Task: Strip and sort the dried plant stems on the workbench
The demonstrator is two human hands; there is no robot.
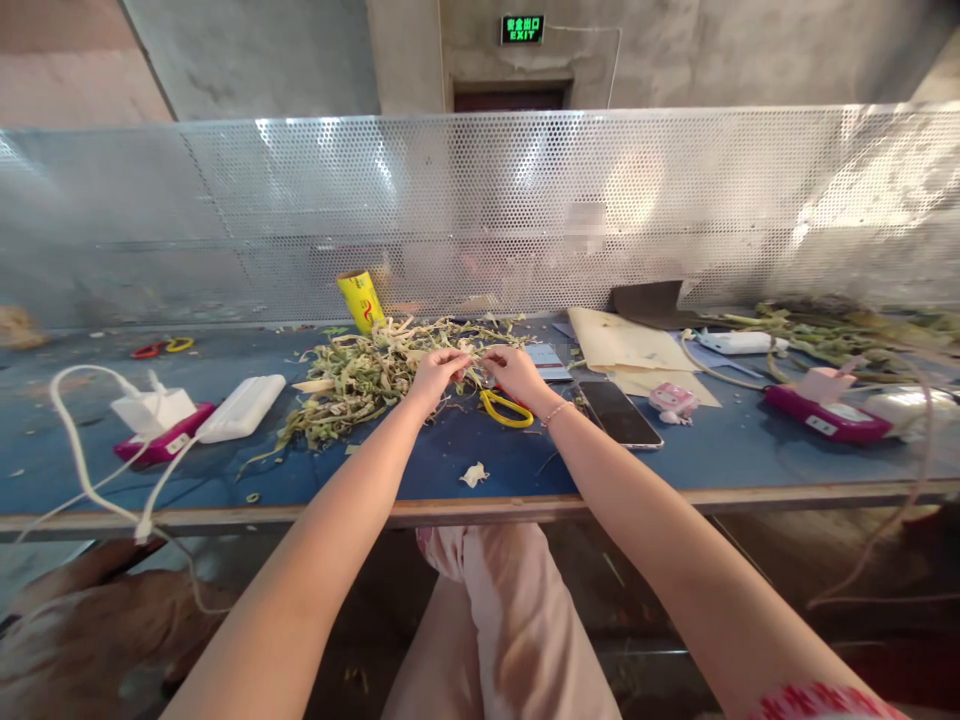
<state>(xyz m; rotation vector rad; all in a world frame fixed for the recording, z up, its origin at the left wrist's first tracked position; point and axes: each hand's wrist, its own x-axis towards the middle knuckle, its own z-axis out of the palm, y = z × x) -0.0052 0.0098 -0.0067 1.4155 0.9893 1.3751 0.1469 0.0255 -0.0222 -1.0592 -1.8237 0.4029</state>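
A heap of dried, pale green plant stems and leaves [352, 375] lies on the blue tabletop. At its right edge my left hand [441, 375] has its fingers pinched together. My right hand [516, 372], with a bracelet at the wrist, pinches close beside it. Between the two sets of fingertips is a small pale bit that looks like dried plant; its outline merges with the heap behind. Just below my right hand are yellow-handled scissors [506, 408], partly hidden by that hand. A crumpled white scrap [474, 475] rests nearer the table's front edge.
A yellow tube [360, 300] stands behind the heap. To the right lie a phone [619, 413], a pink case [673, 400] and brown paper [630, 342]. White cables and a power bank [242, 408] are left. A perforated metal screen [480, 210] closes the back.
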